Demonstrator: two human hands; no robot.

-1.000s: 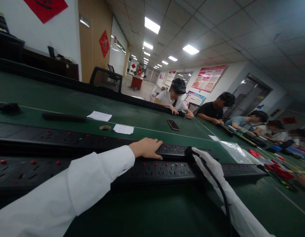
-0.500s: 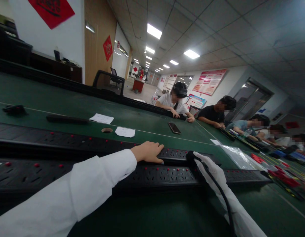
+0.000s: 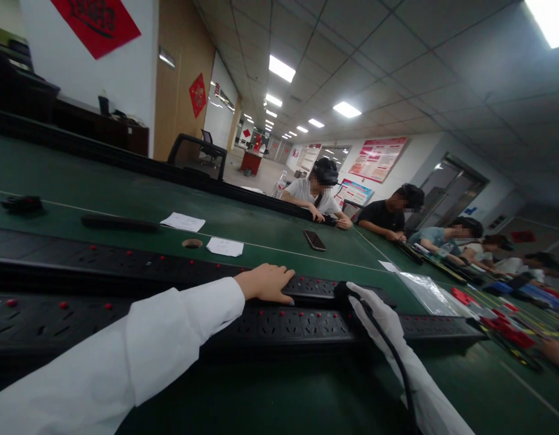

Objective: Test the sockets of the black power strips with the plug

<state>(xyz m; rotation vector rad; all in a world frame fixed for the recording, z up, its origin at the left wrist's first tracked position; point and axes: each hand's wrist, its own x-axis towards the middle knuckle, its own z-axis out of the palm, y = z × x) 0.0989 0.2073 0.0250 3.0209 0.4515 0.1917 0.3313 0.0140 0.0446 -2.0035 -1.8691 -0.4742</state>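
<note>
Two long black power strips lie side by side across the table: a far strip (image 3: 316,286) and a near strip (image 3: 306,324), both with rows of sockets and small red parts. My left hand (image 3: 267,283), bare below a white sleeve, rests palm down on the far strip with its fingers stretched out. In a white glove, my right hand (image 3: 380,314) is closed around a black plug (image 3: 343,291) at the far strip's right part. From it a black cable (image 3: 399,356) runs back along my right forearm. The glove hides part of the plug and its contact with the sockets.
Beyond the strips lie a phone (image 3: 314,240), paper slips (image 3: 225,246) and a black bar (image 3: 120,223) beside a round table hole (image 3: 192,243). A clear plastic bag (image 3: 427,293) and red parts (image 3: 506,329) are at right. Several people sit along the far side.
The view has shifted slightly, so the scene sits a little further left. Both hands keep their places on the strips, the right one still holding the plug.
</note>
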